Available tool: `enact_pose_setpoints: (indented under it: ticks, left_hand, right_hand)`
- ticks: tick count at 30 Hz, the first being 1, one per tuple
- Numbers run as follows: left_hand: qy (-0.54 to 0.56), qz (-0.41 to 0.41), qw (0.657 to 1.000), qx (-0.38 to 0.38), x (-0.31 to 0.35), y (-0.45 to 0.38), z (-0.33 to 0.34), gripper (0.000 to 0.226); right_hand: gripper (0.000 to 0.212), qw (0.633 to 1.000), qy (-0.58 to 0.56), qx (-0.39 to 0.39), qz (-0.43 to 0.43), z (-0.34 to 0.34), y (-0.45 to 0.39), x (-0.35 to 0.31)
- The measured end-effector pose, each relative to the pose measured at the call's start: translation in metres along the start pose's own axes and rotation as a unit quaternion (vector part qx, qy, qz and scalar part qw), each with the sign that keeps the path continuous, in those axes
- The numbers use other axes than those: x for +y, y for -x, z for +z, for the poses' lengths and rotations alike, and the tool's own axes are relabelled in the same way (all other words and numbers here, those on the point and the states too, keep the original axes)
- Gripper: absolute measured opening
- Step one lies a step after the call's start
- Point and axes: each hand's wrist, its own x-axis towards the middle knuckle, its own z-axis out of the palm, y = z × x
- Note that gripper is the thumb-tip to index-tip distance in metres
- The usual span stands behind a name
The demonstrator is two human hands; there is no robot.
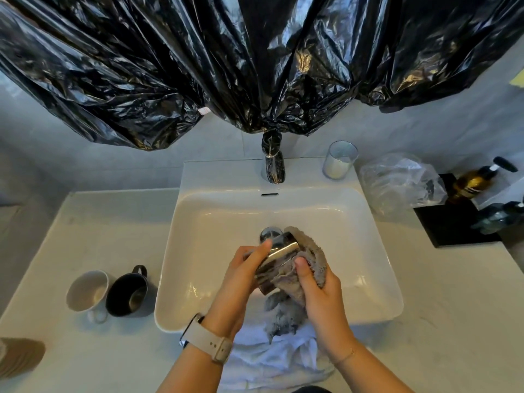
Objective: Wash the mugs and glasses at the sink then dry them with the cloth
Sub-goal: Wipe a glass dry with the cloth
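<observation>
Over the white sink [198,222], my left hand [241,279] grips a dark glass [279,251] lying on its side. My right hand [317,290] holds a grey cloth [312,256] wrapped around the glass's far side, thumb pressing the cloth against it. The cloth's loose end hangs down toward the sink's front edge. A white mug [88,290] and a black mug [127,290] stand side by side on the counter left of the sink. A clear glass [338,160] stands on the sink's back right corner.
The faucet [273,165] is at the back centre and no water runs. Black plastic sheeting [226,66] hangs above. A crumpled clear bag [402,180], a brown pump bottle [473,182] and a black tray [450,222] sit to the right. White fabric [269,353] lies below the sink.
</observation>
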Motion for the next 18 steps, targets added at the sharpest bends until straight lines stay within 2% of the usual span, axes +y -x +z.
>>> enact_pose_setpoints:
  ticks: [3, 6, 9, 10, 11, 12, 14, 16, 18]
  left_hand:
    - [-0.094, 0.017, 0.994, -0.057, 0.016, -0.003, -0.017, 0.058]
    - [-0.146, -0.029, 0.977, -0.151, 0.032, -0.006, -0.021, 0.055]
    - [-0.144, -0.057, 0.961, -0.229, 0.034, -0.01, -0.01, 0.04]
    - [-0.093, -0.072, 0.967, -0.226, 0.031, -0.011, -0.005, 0.035]
    - [-0.003, -0.109, 0.972, -0.207, 0.028, -0.013, -0.001, 0.035]
    - [0.119, -0.159, 0.963, -0.181, 0.025, -0.015, 0.003, 0.038]
    - [0.313, -0.228, 0.911, -0.14, 0.018, -0.02, 0.007, 0.044]
    - [0.361, -0.239, 0.895, -0.105, 0.015, -0.023, 0.012, 0.046]
    - [0.371, -0.234, 0.895, -0.083, 0.015, -0.025, 0.017, 0.051]
  right_hand:
    - [0.039, 0.999, -0.014, -0.019, 0.026, -0.007, -0.009, -0.009]
    - [0.045, 0.998, 0.005, -0.041, 0.047, -0.009, -0.022, -0.018]
    - [0.036, 0.998, 0.025, -0.031, 0.048, -0.004, -0.035, -0.027]
    - [0.033, 0.998, 0.022, -0.019, 0.049, -0.004, -0.039, -0.029]
    - [0.029, 0.999, 0.009, -0.002, 0.052, -0.005, -0.043, -0.03]
    - [0.026, 0.998, -0.02, 0.017, 0.058, -0.007, -0.047, -0.031]
    - [0.026, 0.996, -0.062, 0.038, 0.058, -0.012, -0.048, -0.034]
    - [0.033, 0.998, -0.053, 0.015, 0.036, -0.018, -0.042, -0.034]
    - [0.052, 0.998, -0.035, -0.049, 0.033, -0.022, -0.032, -0.029]
